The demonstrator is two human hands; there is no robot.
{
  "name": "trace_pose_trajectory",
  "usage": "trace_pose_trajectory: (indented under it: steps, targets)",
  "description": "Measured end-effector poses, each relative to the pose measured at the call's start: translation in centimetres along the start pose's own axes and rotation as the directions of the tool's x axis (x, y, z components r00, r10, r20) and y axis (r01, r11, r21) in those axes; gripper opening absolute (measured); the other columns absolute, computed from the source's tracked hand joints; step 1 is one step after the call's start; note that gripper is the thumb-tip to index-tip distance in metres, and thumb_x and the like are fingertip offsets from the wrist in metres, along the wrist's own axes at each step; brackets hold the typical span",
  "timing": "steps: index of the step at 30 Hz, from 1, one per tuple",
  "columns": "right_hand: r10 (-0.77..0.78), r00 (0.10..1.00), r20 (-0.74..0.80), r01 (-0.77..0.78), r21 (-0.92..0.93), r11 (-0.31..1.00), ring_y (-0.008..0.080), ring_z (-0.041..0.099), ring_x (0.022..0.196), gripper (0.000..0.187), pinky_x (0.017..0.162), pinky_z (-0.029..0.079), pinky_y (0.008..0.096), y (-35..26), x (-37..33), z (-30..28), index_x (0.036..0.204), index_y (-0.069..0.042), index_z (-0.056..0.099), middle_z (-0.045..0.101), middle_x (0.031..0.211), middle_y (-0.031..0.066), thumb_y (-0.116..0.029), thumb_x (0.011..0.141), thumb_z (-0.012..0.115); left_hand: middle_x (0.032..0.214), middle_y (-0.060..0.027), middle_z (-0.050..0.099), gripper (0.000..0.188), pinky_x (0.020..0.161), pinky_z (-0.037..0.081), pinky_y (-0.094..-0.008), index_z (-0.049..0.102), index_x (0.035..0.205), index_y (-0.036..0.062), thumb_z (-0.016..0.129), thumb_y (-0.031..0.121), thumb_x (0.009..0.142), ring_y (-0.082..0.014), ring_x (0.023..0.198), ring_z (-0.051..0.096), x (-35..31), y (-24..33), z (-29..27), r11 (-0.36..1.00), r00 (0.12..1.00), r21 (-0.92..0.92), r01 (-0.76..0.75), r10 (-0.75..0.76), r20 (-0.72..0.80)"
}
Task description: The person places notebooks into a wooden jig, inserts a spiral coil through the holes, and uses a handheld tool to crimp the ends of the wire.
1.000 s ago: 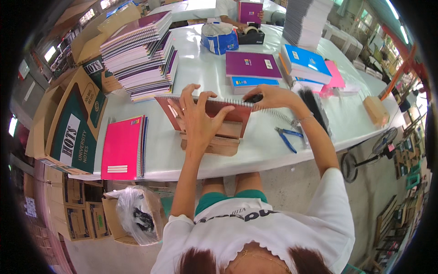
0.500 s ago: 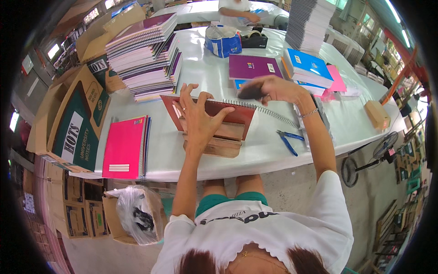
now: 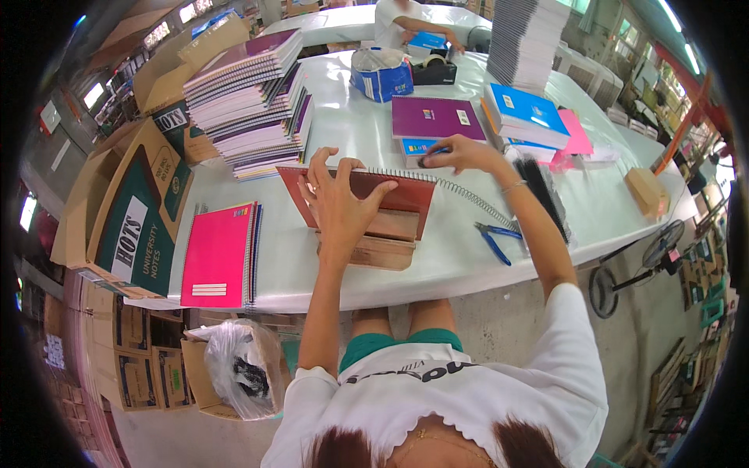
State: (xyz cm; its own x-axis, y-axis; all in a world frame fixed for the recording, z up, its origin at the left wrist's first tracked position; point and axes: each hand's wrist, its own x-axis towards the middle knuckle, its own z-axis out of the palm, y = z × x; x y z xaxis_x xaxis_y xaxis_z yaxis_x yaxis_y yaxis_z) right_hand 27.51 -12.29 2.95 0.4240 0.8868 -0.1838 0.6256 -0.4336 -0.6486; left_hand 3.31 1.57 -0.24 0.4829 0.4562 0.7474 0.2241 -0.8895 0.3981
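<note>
A reddish-brown notebook (image 3: 406,195) stands tilted against a wooden block (image 3: 374,248) on the table in front of me. My left hand (image 3: 341,195) grips its upper edge, thumb on the near side and fingers spread along the top. A metal spiral coil (image 3: 476,199) runs along that edge, and its loose end trails right across the table. Just beyond the notebook's right end, my right hand (image 3: 466,154) hovers with fingers bent together. Something dark is at its fingertips; I cannot make out what. Blue-handled cutters (image 3: 495,243) lie open by the coil's end.
Spiral notebooks are piled (image 3: 246,101) at the left, behind pink notebooks (image 3: 218,253). An open carton (image 3: 129,210) stands at the left edge. Ahead are a purple notebook (image 3: 437,117), blue notebooks (image 3: 527,113) and a tape dispenser (image 3: 434,70). A co-worker (image 3: 398,23) works across the table.
My right hand has come down slightly, its fingers drawn closer together. The coil reaches further left along the notebook's top edge. My left hand keeps its hold.
</note>
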Motion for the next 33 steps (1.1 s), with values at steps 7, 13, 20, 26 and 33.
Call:
trace_pose_trajectory:
  steps: [7,13,20,26,33]
  targets:
    - [-0.053,0.996,0.069,0.073,-0.332,0.94,0.0169,0.06,0.085,0.059,0.076,0.055,0.0278,-3.1,0.4,0.0,0.127,-0.005,0.061,0.061,0.12,0.0073,-0.046,0.086,0.066,0.128,-0.0096,0.04,0.053,0.103,0.024,-0.0595,0.061,0.101,0.0118,0.081,0.048,0.068,-0.0314,0.128,0.035,-0.2,0.0,-0.2,0.999,1.0,0.029,0.025,-0.025,0.016]
    - [-0.337,0.915,0.221,0.244,0.362,0.9,0.0198,0.062,0.088,0.074,0.073,0.056,0.0305,-7.3,-1.5,-0.1,0.127,-0.002,0.06,0.066,0.109,0.0133,-0.055,0.076,0.072,0.13,-0.0117,0.039,0.051,0.107,0.017,-0.0593,0.062,0.102,0.0134,0.081,0.046,0.069,-0.0317,0.132,0.031,-0.5,-1.6,-0.8,0.999,0.999,0.031,0.034,-0.033,-0.038]
    - [-0.459,0.843,0.281,0.31,0.444,0.841,0.0206,0.061,0.099,0.059,0.072,0.057,0.0325,-8.0,-0.7,-0.7,0.128,-0.004,0.059,0.062,0.12,0.0119,-0.047,0.088,0.062,0.133,-0.0129,0.036,0.052,0.109,0.013,-0.0599,0.062,0.103,0.0144,0.082,0.047,0.067,-0.0325,0.135,0.027,-0.8,-2.5,-1.7,0.994,0.992,0.01,0.112,-0.111,-0.064]
    - [-0.31,0.906,0.29,0.208,0.333,0.92,0.0212,0.06,0.099,0.063,0.072,0.057,0.03,-5.6,2.5,0.5,0.131,-0.005,0.057,0.056,0.13,0.0115,-0.049,0.087,0.064,0.135,-0.0137,0.037,0.049,0.107,0.018,-0.0516,0.064,0.103,0.0146,0.082,0.045,0.068,-0.0329,0.131,0.031,-0.4,-2.4,-1.8,0.998,0.995,0.032,0.055,-0.052,-0.085]
    - [-0.467,0.853,0.232,0.253,0.599,0.76,0.0177,0.059,0.097,0.058,0.067,0.056,0.029,-7.1,1.0,1.6,0.131,-0.008,0.058,0.061,0.12,0.0105,-0.046,0.088,0.06,0.137,-0.0145,0.036,0.048,0.108,0.018,-0.0509,0.063,0.103,0.0153,0.084,0.041,0.068,-0.0344,0.132,0.03,-0.9,-3.2,-2.5,0.998,0.995,0.03,0.057,-0.055,-0.078]
